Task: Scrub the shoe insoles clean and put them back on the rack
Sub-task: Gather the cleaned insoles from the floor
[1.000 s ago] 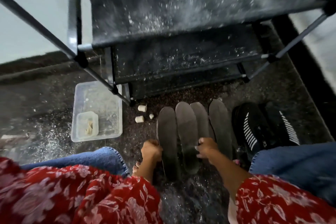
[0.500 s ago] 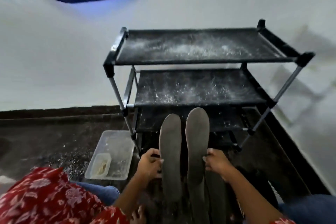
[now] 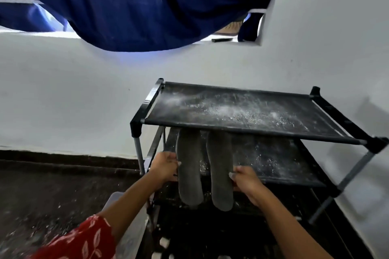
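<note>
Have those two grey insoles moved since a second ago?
Yes. The grey insoles have gone from the floor up onto the shoe rack's second shelf, toes under the top shelf, heels overhanging its front edge.

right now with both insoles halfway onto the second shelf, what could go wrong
The left insole and right insole hang well past the second shelf's front edge; released here, they may tip off. White powder litters that shelf, so the insoles could pick it up. The left hand and right hand grip only the edges, so an insole could slip.

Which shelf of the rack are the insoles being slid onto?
The second shelf, directly under the powder-dusted top shelf; the insoles' front ends disappear beneath the top one.
</note>
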